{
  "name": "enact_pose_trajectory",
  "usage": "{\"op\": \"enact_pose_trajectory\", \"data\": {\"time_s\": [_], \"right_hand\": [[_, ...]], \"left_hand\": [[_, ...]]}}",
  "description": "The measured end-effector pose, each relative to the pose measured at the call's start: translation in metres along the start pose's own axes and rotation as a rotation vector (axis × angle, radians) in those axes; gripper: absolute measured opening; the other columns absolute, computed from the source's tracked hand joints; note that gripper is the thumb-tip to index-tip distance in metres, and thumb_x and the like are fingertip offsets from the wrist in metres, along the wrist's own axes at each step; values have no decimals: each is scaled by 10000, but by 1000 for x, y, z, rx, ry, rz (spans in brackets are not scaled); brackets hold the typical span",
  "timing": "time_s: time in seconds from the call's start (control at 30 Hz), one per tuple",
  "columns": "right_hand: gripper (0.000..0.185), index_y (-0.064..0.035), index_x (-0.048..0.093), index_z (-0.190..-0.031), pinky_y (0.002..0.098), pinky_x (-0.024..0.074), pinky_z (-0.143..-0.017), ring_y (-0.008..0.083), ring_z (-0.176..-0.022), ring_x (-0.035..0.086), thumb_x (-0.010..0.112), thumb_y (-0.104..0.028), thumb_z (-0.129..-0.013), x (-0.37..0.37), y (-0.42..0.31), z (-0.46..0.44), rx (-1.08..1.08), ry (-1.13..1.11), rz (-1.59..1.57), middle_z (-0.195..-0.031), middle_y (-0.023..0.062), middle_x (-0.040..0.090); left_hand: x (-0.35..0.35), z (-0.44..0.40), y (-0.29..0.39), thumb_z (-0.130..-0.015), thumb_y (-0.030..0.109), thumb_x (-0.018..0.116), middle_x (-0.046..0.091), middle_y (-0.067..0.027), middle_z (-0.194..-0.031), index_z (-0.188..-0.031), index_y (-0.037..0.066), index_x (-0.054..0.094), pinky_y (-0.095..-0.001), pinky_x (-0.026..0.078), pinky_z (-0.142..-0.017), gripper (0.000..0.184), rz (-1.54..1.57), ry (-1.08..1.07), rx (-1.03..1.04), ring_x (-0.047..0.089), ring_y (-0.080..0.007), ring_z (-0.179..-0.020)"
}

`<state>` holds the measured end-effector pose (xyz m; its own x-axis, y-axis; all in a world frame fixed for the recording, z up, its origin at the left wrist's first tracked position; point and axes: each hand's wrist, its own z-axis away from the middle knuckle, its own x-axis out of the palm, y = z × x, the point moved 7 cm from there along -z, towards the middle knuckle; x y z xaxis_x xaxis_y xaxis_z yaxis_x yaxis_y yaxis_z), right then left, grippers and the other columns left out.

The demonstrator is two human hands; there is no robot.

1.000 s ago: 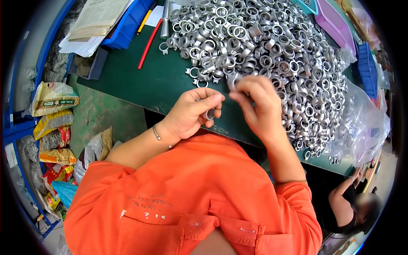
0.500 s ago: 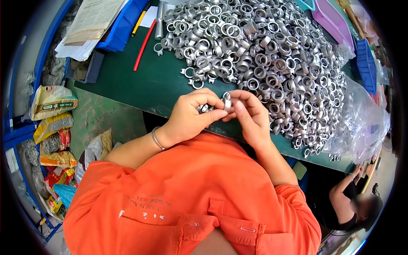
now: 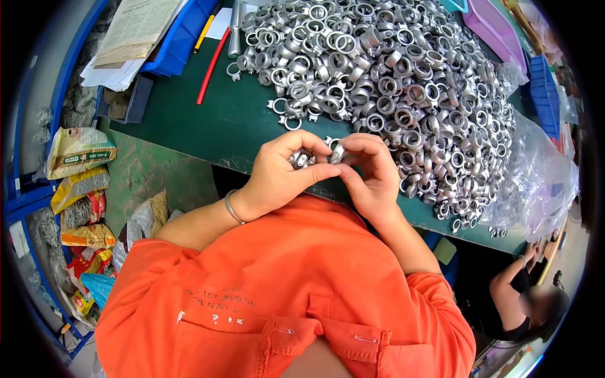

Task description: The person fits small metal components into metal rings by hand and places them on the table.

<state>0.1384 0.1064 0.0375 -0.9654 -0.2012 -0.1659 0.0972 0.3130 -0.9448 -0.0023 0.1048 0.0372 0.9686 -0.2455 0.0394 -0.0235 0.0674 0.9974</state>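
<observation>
My left hand (image 3: 280, 169) is closed around several small shiny metal parts (image 3: 301, 159), which peek out between its curled fingers; their exact kind is too small to tell. Its thumb and index finger also reach to a silver metal ring (image 3: 337, 153) at the fingertips. From the other side, my right hand (image 3: 372, 173) pinches that ring between bent fingers and thumb. Both hands meet over the near table edge, just in front of a large heap of similar metal rings (image 3: 403, 94).
The heap spreads over the green table (image 3: 183, 120). A red stick (image 3: 213, 66), a yellow pen (image 3: 203, 34) and a blue bin (image 3: 183, 44) with papers lie at left. Plastic sheeting (image 3: 535, 170) and a pink tray (image 3: 495, 31) border the right. Another person (image 3: 520, 296) sits at lower right.
The ring at my fingertips has turned and sits slightly lower. My right thumb has come down beside my left thumb tip, and the right fingers have closed in on the ring.
</observation>
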Motion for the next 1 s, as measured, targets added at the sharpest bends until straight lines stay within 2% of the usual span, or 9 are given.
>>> {"op": "enact_pose_trajectory", "data": {"time_s": [0.1,0.23,0.3,0.5,0.6,0.73,0.8,0.9,1.0], "right_hand": [[367,10,513,-1004,233,510,-669,149,-801,581,670,106,-686,-2,6,5,-44,85,-77,-1032,111,498],[335,4,531,-955,230,498,-641,136,-766,576,684,99,-673,-5,3,4,-5,134,-116,-988,104,519],[287,-2,555,-888,246,482,-614,157,-744,583,698,87,-656,-7,-5,3,-63,115,88,-908,104,560],[257,-29,600,-824,298,473,-623,248,-714,580,679,81,-606,-4,-40,6,-482,71,326,-855,110,623],[215,-1,602,-805,322,497,-647,271,-752,606,664,68,-611,10,-54,9,-557,-55,231,-879,130,627],[198,5,579,-864,319,492,-615,276,-723,596,631,86,-691,-13,-27,-3,-239,103,436,-889,130,588],[175,-15,577,-889,330,481,-589,277,-697,583,626,47,-732,-14,-20,-3,-162,81,452,-851,112,560],[148,-34,575,-923,365,467,-596,300,-728,552,602,-63,-781,9,-5,1,-53,-186,680,-843,118,505],[150,-37,578,-918,335,468,-625,268,-789,543,608,-31,-771,9,3,7,-89,-200,732,-882,115,498]], "left_hand": [[-2,0,-4,-769,27,672,590,-43,-830,-847,1,607,-163,421,-498,104,-30,47,-58,536,-46,-628],[-6,-2,3,-762,13,672,596,-56,-844,-845,-5,613,-166,429,-510,103,-183,71,221,552,-63,-645],[-5,0,9,-761,6,669,596,-61,-859,-845,-9,616,-169,434,-513,100,-243,65,329,556,-67,-646],[-7,0,-6,-826,79,617,626,-65,-833,-937,13,648,-195,471,-521,132,15,78,-79,593,-110,-681],[9,5,-31,-930,221,455,625,-104,-890,-1100,-17,558,-225,519,-485,310,773,-113,-518,629,-151,-704],[-5,11,-34,-904,151,472,612,-98,-825,-1068,-33,555,-227,508,-469,261,914,-134,-499,643,-205,-735],[-15,20,-35,-894,134,480,613,-111,-820,-1043,-40,561,-230,504,-461,244,932,-263,-503,644,-211,-717],[-31,47,-38,-886,136,480,622,-173,-829,-1016,-71,561,-243,509,-428,258,803,-391,-583,651,-236,-688],[-51,81,-69,-878,141,488,625,-201,-829,-1018,-83,561,-246,524,-427,274,734,-357,-717,651,-244,-677]]}}
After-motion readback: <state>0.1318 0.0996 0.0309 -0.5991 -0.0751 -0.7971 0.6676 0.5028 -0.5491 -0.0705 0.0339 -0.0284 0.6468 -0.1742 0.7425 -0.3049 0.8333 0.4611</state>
